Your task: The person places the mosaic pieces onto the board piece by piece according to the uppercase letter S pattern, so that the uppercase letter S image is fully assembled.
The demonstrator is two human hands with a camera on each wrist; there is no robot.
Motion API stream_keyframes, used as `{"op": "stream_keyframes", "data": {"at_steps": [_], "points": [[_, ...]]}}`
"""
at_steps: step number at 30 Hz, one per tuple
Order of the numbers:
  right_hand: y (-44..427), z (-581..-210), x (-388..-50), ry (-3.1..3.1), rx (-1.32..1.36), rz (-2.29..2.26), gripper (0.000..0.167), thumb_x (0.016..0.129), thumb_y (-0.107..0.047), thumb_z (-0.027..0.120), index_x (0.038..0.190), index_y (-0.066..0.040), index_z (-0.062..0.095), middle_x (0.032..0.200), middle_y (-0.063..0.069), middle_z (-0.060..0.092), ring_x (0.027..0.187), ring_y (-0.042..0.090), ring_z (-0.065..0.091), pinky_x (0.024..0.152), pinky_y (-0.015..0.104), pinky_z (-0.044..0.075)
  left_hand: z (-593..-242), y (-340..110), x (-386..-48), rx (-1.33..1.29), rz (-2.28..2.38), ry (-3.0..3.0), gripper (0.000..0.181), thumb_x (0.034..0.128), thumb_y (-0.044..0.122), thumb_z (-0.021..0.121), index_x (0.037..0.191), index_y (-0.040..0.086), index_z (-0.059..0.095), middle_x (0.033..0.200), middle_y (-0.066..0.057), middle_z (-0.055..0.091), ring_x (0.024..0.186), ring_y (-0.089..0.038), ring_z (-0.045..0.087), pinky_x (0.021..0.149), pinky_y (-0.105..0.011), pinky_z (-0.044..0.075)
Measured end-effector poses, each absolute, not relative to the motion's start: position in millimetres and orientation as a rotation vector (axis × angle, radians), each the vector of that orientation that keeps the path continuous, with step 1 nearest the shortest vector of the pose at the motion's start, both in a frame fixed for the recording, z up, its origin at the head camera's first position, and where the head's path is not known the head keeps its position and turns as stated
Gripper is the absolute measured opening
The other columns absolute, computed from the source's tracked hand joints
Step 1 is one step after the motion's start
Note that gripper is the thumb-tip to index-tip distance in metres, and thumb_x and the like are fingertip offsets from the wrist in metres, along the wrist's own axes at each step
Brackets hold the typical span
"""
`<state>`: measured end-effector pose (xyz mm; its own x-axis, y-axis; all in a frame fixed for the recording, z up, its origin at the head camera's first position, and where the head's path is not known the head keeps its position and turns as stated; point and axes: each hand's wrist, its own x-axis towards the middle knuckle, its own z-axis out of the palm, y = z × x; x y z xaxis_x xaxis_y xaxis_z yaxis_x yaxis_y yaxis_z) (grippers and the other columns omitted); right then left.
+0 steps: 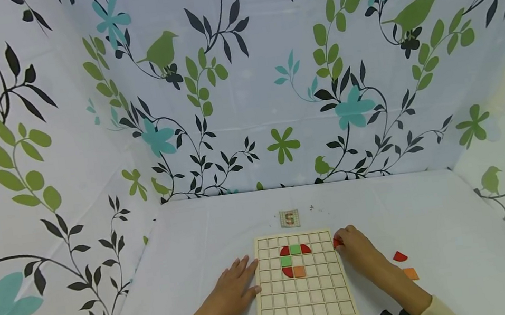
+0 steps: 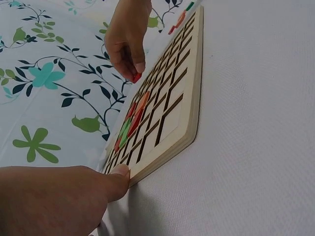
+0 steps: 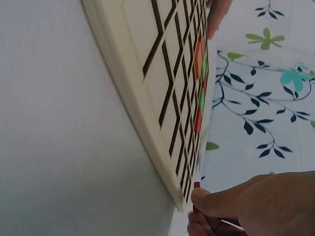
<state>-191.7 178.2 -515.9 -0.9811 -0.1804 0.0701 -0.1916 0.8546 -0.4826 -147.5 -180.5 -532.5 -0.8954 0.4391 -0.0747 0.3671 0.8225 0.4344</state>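
A wooden grid board (image 1: 306, 299) lies flat on the table. In its upper cells sit red quarter-round tiles (image 1: 305, 249), green square tiles (image 1: 295, 249) and an orange square tile (image 1: 299, 271). My left hand (image 1: 236, 290) rests at the board's left edge, its fingers fairly straight and the thumb (image 2: 119, 170) touching the rim. Just beyond the upper right edge, my right hand (image 1: 356, 247) pinches a small red tile (image 3: 197, 185) between thumb and fingers. Fingers cover most of that tile, so its full shape is hidden.
Behind the board lies a small pattern card (image 1: 290, 219). To the right are a loose red tile (image 1: 400, 256) and a loose orange tile (image 1: 410, 274); the left wrist view also shows a green tile (image 2: 190, 6) there. Patterned cloth (image 1: 229, 128) hangs around the white table.
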Motion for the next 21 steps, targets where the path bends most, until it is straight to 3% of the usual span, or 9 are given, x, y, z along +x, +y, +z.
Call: {"op": "stream_keyframes", "data": {"at_steps": [5, 11, 21], "points": [[155.8, -516.7, -178.5, -3.041, 0.383, 0.872, 0.013, 0.097, -0.002, 0.075, 0.109, -0.001, 0.068, 0.100, 0.005, 0.060, 0.090, 0.015, 0.056, 0.078, 0.034, 0.056, -532.9, -180.6, -148.4, 0.640, 0.627, 2.837, 0.067, 0.1077, 0.044, 0.059, 0.164, 0.012, 0.039, 0.170, -0.021, 0.033, 0.157, -0.046, 0.028, 0.123, -0.069, 0.027], [138.4, -525.3, -168.5, -3.020, 0.528, 0.915, 0.021, 0.094, 0.000, 0.077, 0.113, 0.000, 0.070, 0.105, 0.004, 0.062, 0.097, 0.016, 0.060, 0.081, 0.034, 0.059, -531.4, -180.4, -147.5, 0.635, 0.639, 2.832, 0.067, 0.1076, 0.044, 0.059, 0.164, 0.012, 0.039, 0.170, -0.021, 0.032, 0.158, -0.046, 0.028, 0.123, -0.069, 0.026], [125.7, -526.8, -160.4, -2.946, 0.663, 1.019, 0.016, 0.093, 0.002, 0.078, 0.108, 0.001, 0.073, 0.102, 0.005, 0.064, 0.096, 0.019, 0.063, 0.082, 0.034, 0.061, -530.4, -180.2, -147.9, 0.636, 0.627, 2.832, 0.068, 0.1075, 0.044, 0.059, 0.164, 0.011, 0.039, 0.170, -0.021, 0.032, 0.158, -0.046, 0.028, 0.123, -0.069, 0.026]]}}
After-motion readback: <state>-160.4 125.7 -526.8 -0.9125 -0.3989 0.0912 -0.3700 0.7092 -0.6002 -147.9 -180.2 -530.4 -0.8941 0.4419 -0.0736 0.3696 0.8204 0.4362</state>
